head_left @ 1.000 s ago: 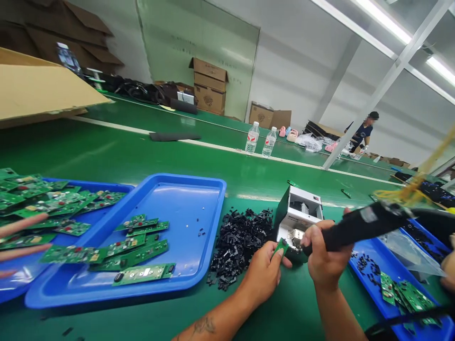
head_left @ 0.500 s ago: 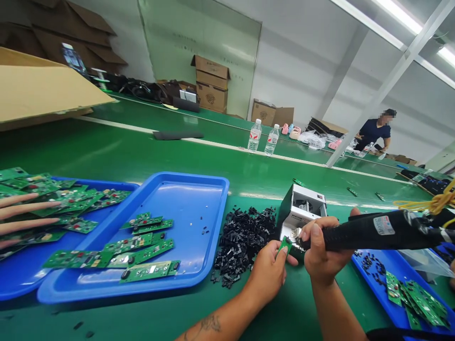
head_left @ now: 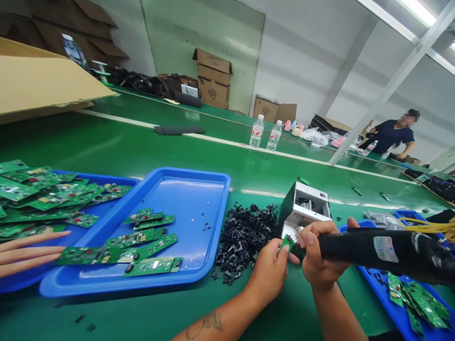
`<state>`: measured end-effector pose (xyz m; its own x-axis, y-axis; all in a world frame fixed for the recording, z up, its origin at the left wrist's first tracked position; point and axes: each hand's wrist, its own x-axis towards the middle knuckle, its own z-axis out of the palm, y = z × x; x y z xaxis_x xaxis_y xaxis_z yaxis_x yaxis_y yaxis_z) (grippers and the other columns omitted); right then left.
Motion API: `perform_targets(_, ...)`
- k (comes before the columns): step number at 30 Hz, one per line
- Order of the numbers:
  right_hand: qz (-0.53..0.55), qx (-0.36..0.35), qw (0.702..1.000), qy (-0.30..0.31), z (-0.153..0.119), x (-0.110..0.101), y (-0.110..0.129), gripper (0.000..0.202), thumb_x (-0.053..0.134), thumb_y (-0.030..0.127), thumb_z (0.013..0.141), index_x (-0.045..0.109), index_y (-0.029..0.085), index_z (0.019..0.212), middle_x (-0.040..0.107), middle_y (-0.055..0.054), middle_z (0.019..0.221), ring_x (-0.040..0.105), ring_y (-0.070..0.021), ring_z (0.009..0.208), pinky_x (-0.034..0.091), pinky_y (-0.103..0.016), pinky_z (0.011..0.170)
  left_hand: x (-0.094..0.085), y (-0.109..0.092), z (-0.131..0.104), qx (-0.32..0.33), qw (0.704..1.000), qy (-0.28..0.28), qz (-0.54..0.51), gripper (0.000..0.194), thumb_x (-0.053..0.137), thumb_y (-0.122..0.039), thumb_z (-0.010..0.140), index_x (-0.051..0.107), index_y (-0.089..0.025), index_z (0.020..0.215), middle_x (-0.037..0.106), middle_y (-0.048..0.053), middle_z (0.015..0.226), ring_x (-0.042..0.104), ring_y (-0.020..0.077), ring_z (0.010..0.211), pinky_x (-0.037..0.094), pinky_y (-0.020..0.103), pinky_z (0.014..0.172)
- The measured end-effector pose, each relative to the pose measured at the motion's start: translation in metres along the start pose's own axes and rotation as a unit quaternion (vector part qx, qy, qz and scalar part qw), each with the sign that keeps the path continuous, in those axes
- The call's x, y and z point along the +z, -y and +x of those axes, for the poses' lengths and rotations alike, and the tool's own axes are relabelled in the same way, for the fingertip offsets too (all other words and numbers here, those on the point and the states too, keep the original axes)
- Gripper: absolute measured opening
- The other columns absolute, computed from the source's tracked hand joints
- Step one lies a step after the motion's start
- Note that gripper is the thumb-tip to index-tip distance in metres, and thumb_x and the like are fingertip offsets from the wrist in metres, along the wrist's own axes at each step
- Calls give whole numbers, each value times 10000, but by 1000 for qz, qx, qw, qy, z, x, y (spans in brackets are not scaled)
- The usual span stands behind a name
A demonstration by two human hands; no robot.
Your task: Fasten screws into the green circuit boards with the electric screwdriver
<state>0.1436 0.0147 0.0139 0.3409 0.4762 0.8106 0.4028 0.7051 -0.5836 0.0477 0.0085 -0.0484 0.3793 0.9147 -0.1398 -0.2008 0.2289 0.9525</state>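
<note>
My left hand is closed, pinching a small green circuit board between thumb and fingers. Wrapped round the black body of an electric screwdriver is my right hand. The screwdriver lies nearly level, its front end pointing at the board; its tip is hidden by my fingers. Just behind both hands stands a white and black screw feeder. A heap of small black plastic parts lies left of the feeder, beside my left hand.
A blue tray at left holds several circuit boards. Beyond it, a co-worker's hand reaches to boards piled on another tray. At right a blue tray bears boards. Two water bottles stand behind; a person leans over the far bench.
The co-worker's hand at left has come down from the pile to a board at the tray's edge. My hands keep their hold, and the screwdriver's rear end has dipped slightly.
</note>
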Motion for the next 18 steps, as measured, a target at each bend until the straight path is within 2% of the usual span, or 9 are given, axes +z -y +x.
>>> perform_targets(5, -12, 21, 1000, 2, -3, 2, -2, 514, 659, 241, 909, 388, 262, 1344, 533, 89, 760, 564, -104, 557, 559, -368, 686, -1, 1, 0, 5, 1000, -3, 10, 398, 518, -565, 941, 586, -186, 839, 405, -83, 508, 328, 93, 414, 246, 224, 434)
perform_targets(9, 9, 35, 999, -10, 5, -1, 7, 662, 667, 239, 911, 304, 279, 1462, 552, 92, 750, 568, -107, 537, 558, -336, 630, -2, 1, 0, 1, 1000, -1, 17, 392, 509, -558, 947, 593, -185, 859, 411, -79, 497, 341, 105, 421, 251, 228, 422)
perform_targets(12, 16, 14, 999, -43, 15, -7, 10, 684, 664, 222, 917, 306, 297, 1495, 547, 92, 742, 553, -103, 506, 544, -304, 555, -2, 2, 1, -4, 1000, 2, 25, 372, 506, -537, 955, 605, -184, 891, 446, -70, 516, 366, 113, 434, 269, 233, 423)
perform_targets(15, -1, -13, 997, -71, 20, -13, 5, 718, 688, 207, 903, 300, 305, 1499, 561, 93, 761, 564, -99, 508, 558, -310, 567, -2, 0, 1, -14, 999, 5, 31, 339, 500, -508, 962, 593, -187, 902, 518, -51, 555, 368, 109, 432, 279, 237, 419)
perform_targets(18, -17, 15, 999, -34, 18, -16, -3, 705, 700, 202, 890, 311, 294, 1470, 579, 95, 762, 578, -95, 518, 558, -300, 579, -2, -4, 0, -24, 999, 7, 27, 318, 493, -485, 963, 585, -185, 911, 563, -35, 593, 359, 101, 423, 267, 235, 412)
